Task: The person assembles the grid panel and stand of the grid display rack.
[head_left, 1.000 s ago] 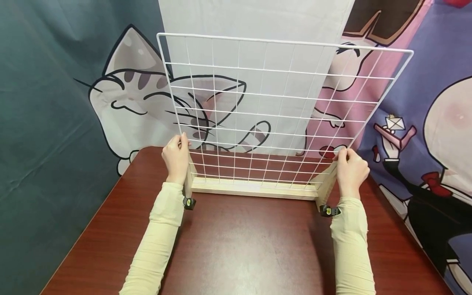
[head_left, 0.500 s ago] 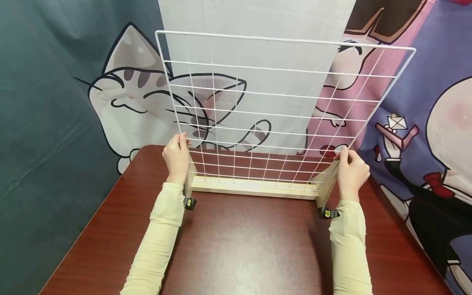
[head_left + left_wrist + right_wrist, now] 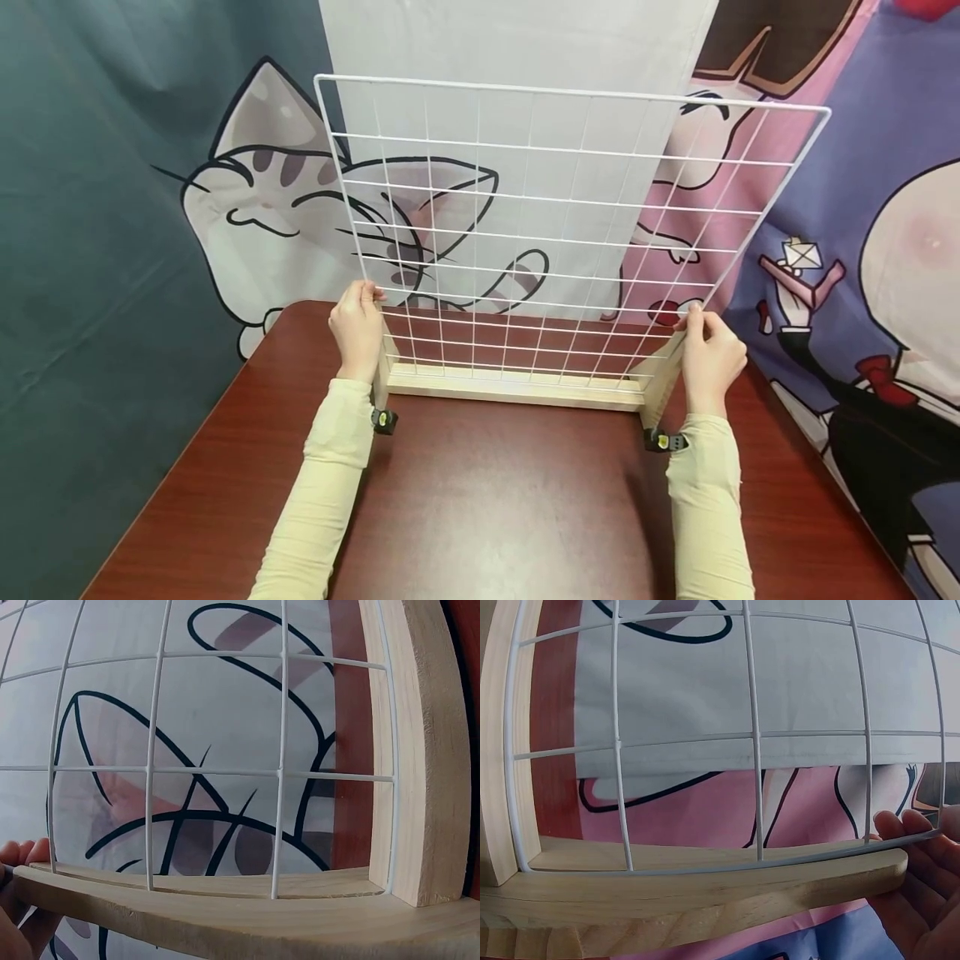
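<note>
A white wire grid panel (image 3: 480,198) stands upright in a pale wooden frame (image 3: 517,387) on the table. At the panel's left edge, my left hand (image 3: 357,327) pinches the wire near the top of the left wooden side piece (image 3: 105,904). My right hand (image 3: 711,354) holds the right edge the same way, thumb and fingers at the wire just above the right side piece (image 3: 727,900). In both wrist views the panel's lower corners sit down against the wood, its edge wires running along the side pieces. The left fingertips (image 3: 34,851) curl over the wood's end.
The frame stands on a reddish-brown table (image 3: 495,492) near its back edge. Behind hangs a printed cloth (image 3: 255,192) with cartoon cats and figures. Each wrist wears a small black camera on a strap, the left camera (image 3: 385,421) close to the frame.
The panel's top right corner has shifted slightly left and down, partly as the head view tilts. Both hands keep their places on the panel's edges.
</note>
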Action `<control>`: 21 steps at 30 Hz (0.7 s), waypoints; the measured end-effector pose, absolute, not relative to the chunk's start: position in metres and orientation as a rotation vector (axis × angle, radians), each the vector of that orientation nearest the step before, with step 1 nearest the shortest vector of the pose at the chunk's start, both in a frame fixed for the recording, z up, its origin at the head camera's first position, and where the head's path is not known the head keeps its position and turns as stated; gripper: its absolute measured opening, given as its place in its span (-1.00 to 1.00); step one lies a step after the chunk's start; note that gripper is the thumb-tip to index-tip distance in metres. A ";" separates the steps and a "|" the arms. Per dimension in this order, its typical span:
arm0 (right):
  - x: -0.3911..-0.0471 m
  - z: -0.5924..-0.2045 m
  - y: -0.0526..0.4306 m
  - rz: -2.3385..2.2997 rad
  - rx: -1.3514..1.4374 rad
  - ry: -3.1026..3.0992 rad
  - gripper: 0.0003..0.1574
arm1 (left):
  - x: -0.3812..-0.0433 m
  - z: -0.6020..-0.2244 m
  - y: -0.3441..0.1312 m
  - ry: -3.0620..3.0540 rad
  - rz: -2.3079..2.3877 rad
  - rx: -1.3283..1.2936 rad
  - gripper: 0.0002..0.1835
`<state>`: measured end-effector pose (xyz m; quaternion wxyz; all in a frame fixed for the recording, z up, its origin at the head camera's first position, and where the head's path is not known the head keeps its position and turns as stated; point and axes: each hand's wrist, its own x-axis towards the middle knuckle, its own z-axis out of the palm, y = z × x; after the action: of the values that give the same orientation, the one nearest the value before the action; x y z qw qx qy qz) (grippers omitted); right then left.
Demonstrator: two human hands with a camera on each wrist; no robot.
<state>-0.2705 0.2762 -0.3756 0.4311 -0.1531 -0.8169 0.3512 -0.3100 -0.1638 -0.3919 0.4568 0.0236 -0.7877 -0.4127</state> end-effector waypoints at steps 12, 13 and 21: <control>-0.273 -0.375 0.277 0.864 -0.362 -2.019 -0.40 | -0.311 -0.396 -0.161 -1.882 -1.019 0.041 -0.79; -0.273 -0.375 0.277 0.859 -0.362 -2.021 -0.40 | -0.311 -0.396 -0.161 -1.878 -1.022 0.041 -0.78; -0.272 -0.380 0.278 0.846 -0.336 -2.029 -0.52 | -0.311 -0.397 -0.161 -1.849 -1.039 0.029 -0.77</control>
<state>-0.2718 0.2779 -0.3800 0.4430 -0.1355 -0.8180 0.3410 -0.3109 -0.1614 -0.3968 0.4885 0.0121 -0.7605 -0.4276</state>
